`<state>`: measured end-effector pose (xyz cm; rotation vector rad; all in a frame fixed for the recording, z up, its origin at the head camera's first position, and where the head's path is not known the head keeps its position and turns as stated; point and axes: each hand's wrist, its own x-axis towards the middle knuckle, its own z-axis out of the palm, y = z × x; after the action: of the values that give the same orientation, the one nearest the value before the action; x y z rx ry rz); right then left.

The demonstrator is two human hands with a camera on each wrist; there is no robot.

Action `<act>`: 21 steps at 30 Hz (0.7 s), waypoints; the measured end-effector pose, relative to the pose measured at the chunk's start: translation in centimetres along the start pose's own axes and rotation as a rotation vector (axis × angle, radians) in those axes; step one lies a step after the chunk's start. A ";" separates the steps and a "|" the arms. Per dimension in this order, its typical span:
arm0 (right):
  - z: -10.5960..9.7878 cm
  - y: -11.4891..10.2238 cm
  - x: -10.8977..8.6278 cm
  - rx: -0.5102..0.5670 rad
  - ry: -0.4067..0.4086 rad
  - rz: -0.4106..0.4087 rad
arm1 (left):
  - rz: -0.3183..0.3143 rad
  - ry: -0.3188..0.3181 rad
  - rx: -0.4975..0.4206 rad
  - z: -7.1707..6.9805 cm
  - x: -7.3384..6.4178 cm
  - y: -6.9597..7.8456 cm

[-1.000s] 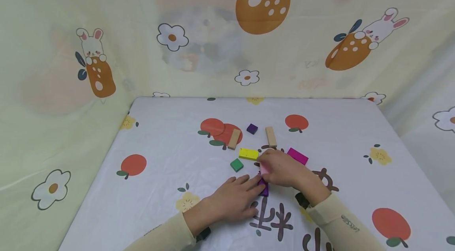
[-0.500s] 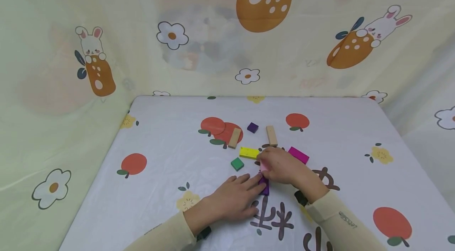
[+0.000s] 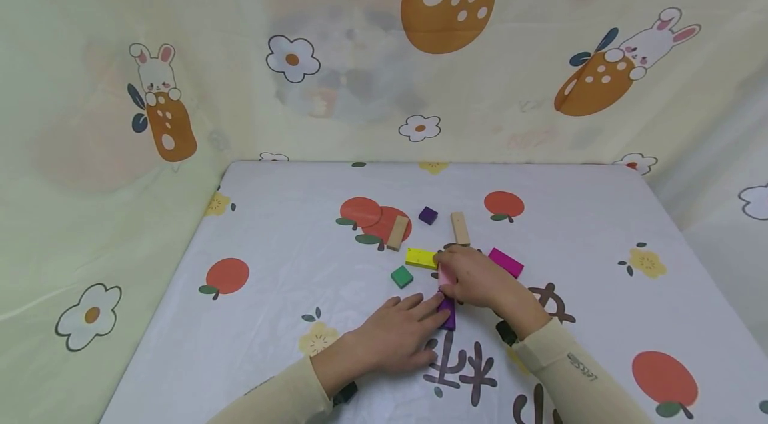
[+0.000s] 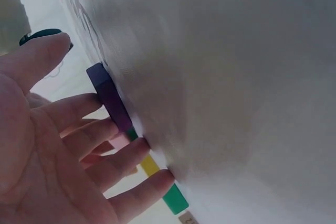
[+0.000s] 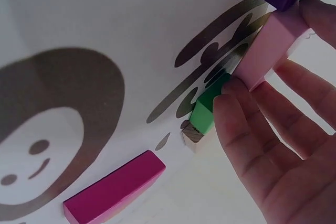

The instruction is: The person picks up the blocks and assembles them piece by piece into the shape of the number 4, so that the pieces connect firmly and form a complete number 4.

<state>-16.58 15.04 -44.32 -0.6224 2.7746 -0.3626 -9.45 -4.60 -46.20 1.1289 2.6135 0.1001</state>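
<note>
A pink rectangular block [image 3: 447, 275] lies on the white, fruit-printed desk [image 3: 288, 237], end to end with a deep purple rectangular block [image 3: 447, 315]. The right hand [image 3: 480, 277] has its grip clamped on the pink block, thumb at the near end, fingers at the far one. The left hand [image 3: 396, 334] has its fingers apart and extended, touching the purple block. A bright green block [image 5: 209, 106] sits beside the right fingers. Farther out lie a yellow rectangular block [image 3: 421, 259], a green square block [image 3: 402, 277] and, on the right, a magenta rectangular block [image 3: 507, 263]. Beyond them, a small dark purple block [image 3: 428, 215] lies between two wood-coloured oblong blocks [image 3: 460, 229].
</note>
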 end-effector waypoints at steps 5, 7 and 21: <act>-0.1 0.0 0.0 0.015 -0.030 0.014 | 0.000 -0.003 0.005 -0.1 -0.1 0.1; -0.1 0.0 0.0 0.024 -0.043 0.018 | -0.001 -0.004 0.008 -0.1 -0.1 0.1; 0.0 0.1 0.0 0.057 -0.056 0.003 | -0.001 -0.005 0.011 -0.1 0.1 0.1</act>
<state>-16.63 15.16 -44.35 -0.6060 2.7020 -0.4158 -9.47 -4.48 -46.16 1.1299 2.6131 0.0832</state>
